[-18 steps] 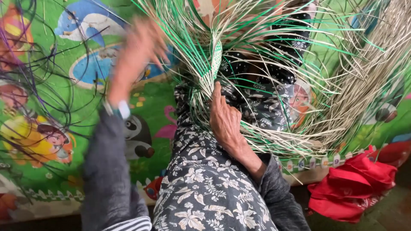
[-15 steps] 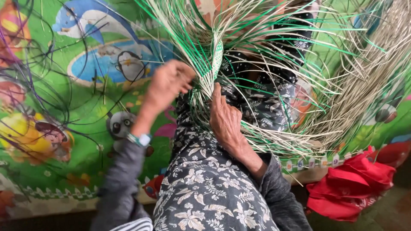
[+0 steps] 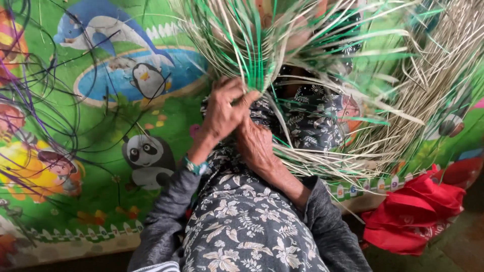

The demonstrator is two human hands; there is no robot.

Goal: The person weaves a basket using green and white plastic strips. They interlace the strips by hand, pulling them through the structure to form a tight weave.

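A loose bundle of pale straw and green strips (image 3: 302, 55) fans out over my lap, which is covered by dark flowered cloth (image 3: 242, 231). My left hand (image 3: 224, 108) grips the strips where they gather at the bundle's lower middle. My right hand (image 3: 257, 146) lies just under it, pressed against the base of the strips with its fingers hidden among them. A beaded band sits on my left wrist (image 3: 195, 166). Grey sleeves cover both forearms.
A bright cartoon play mat (image 3: 101, 126) with a penguin, panda and pool covers the floor. Thin dark and purple strands (image 3: 35, 100) curl over its left side. A red cloth bag (image 3: 413, 211) lies at the right by the mat's edge.
My left hand came down from the raised position at the left and closed on the strips above my right hand. My right hand stayed in place.
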